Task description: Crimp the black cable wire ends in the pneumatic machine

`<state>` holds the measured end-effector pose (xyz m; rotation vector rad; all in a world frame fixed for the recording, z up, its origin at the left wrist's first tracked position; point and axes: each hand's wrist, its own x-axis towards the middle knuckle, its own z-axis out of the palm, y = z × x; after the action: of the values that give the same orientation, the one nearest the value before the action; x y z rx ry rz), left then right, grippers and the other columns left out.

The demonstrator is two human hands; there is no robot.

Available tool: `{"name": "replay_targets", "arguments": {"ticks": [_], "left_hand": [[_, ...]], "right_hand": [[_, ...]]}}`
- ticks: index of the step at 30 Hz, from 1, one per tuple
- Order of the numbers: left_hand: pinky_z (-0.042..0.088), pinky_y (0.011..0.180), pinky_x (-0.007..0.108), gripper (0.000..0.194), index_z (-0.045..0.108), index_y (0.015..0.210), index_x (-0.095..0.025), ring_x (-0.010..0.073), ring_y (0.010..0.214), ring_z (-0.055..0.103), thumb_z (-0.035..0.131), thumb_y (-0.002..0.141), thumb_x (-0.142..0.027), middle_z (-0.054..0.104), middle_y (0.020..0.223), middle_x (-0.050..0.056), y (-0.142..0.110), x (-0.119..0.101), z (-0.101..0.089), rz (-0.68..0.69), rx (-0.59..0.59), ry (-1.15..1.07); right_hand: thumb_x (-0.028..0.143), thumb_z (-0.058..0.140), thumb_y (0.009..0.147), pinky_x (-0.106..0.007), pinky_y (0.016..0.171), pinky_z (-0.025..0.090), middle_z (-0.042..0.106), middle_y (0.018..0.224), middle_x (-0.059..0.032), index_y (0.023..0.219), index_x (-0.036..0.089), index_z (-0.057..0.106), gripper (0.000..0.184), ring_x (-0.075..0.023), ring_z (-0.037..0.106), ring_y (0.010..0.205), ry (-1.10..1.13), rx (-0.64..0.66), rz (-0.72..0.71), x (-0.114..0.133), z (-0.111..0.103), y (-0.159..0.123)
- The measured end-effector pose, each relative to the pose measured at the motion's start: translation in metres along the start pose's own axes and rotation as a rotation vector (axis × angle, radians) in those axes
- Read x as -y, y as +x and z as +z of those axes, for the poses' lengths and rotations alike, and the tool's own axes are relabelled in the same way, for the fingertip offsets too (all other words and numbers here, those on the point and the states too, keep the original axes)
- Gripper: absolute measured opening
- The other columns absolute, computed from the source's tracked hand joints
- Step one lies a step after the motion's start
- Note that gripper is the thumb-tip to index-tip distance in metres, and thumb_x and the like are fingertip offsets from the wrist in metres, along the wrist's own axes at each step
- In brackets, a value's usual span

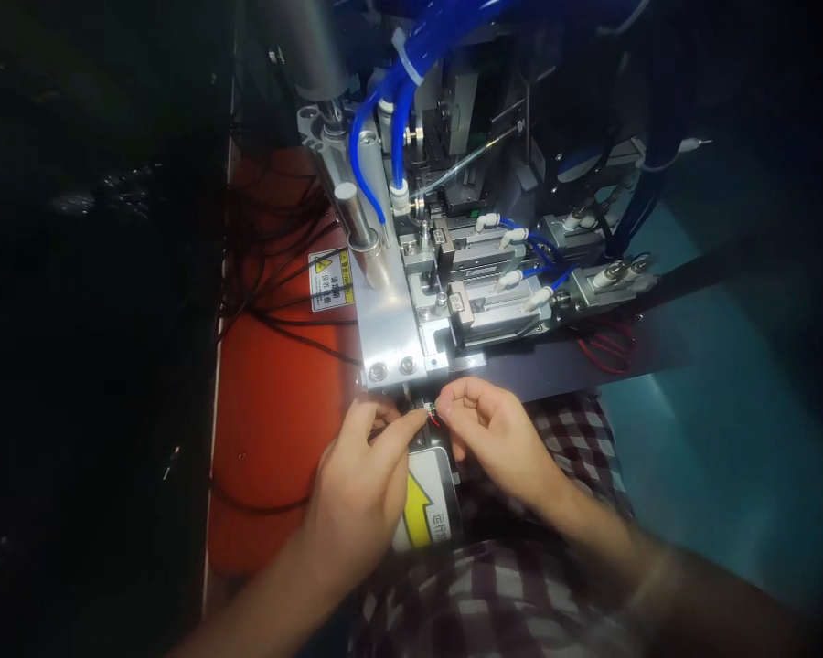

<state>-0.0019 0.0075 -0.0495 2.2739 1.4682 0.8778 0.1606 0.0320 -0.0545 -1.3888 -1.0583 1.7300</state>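
Observation:
A small part with a white-green body and a red wire (pixel 433 419) sits between my fingertips, just below the front end of the machine's metal block. My left hand (pixel 367 466) is closed, its thumb tip pressed against the part's left side. From the right, my right hand (pixel 497 434) pinches the same part between thumb and bent forefinger. Its exact kind is too small to make out, and the fingertips cover some of it. Beneath the hands runs a narrow dark track (pixel 420 437), partly hidden by them.
Ahead stands a machine with a silver metal block (pixel 392 334), blue air hoses (pixel 404 82) and pneumatic slides (pixel 500 315). Black cables cross an orange surface (pixel 274 411) at left, by a warning label (pixel 331 281). A yellow arrow sign (pixel 418 512) lies below the hands.

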Motion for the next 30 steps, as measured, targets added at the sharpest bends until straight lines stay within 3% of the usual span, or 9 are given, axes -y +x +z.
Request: {"name": "replay_targets", "arguments": {"ticks": [5,7,9,14,18,30], "left_hand": [[0.049,0.077,0.024,0.030,0.060,0.111,-0.011,0.0131,0.086,0.058,0.052,0.084,0.002,0.057,0.094,0.007,-0.002,-0.006,-0.007,0.027,-0.088,-0.023],[0.050,0.083,0.026,0.030,0.058,0.111,-0.014,0.0150,0.091,0.059,0.053,0.084,-0.001,0.059,0.098,0.007,0.000,-0.014,-0.015,-0.019,-0.106,-0.049],[0.052,0.077,0.024,0.029,0.058,0.113,-0.018,0.0150,0.088,0.061,0.056,0.085,-0.008,0.061,0.096,0.006,0.004,-0.022,-0.024,-0.176,-0.038,-0.147],[0.046,0.051,0.017,0.013,0.066,0.092,-0.018,0.0099,0.060,0.058,0.064,0.083,-0.028,0.061,0.068,-0.001,0.018,-0.034,-0.039,-0.719,0.373,-0.721],[0.032,0.039,0.014,0.016,0.066,0.083,-0.016,0.0034,0.041,0.044,0.066,0.081,-0.032,0.061,0.062,-0.002,0.019,-0.031,-0.039,-0.943,0.374,-0.959],[0.026,0.038,0.016,0.019,0.063,0.082,-0.014,0.0036,0.038,0.037,0.064,0.083,-0.033,0.061,0.055,-0.001,0.017,-0.031,-0.036,-0.953,0.404,-0.993]], "right_hand": [[0.023,0.054,0.089,-0.022,0.050,0.039,0.050,0.061,0.0048,0.081,0.019,0.054,0.010,-0.0091,0.048,0.052,-0.183,-0.079,-0.277,0.001,0.002,-0.006],[0.024,0.054,0.090,-0.022,0.049,0.039,0.050,0.060,0.0052,0.081,0.019,0.054,0.010,-0.0088,0.048,0.051,-0.175,-0.024,-0.274,0.009,-0.001,-0.011],[0.025,0.054,0.090,-0.021,0.047,0.038,0.048,0.057,0.0062,0.080,0.019,0.054,0.012,-0.0081,0.047,0.048,-0.106,0.064,-0.196,0.017,-0.003,-0.016],[0.025,0.058,0.089,-0.020,0.048,0.039,0.051,0.060,0.0050,0.078,0.018,0.056,0.013,-0.0078,0.048,0.050,-0.034,0.148,-0.143,0.025,-0.006,-0.027],[0.029,0.054,0.091,-0.020,0.047,0.039,0.051,0.057,0.0054,0.080,0.018,0.056,0.015,-0.0077,0.047,0.047,0.032,0.173,-0.105,0.022,-0.006,-0.029],[0.020,0.060,0.082,-0.021,0.048,0.038,0.050,0.055,0.0055,0.075,0.017,0.056,0.009,-0.0080,0.047,0.048,-0.050,0.084,-0.142,0.028,0.003,-0.031]]}}
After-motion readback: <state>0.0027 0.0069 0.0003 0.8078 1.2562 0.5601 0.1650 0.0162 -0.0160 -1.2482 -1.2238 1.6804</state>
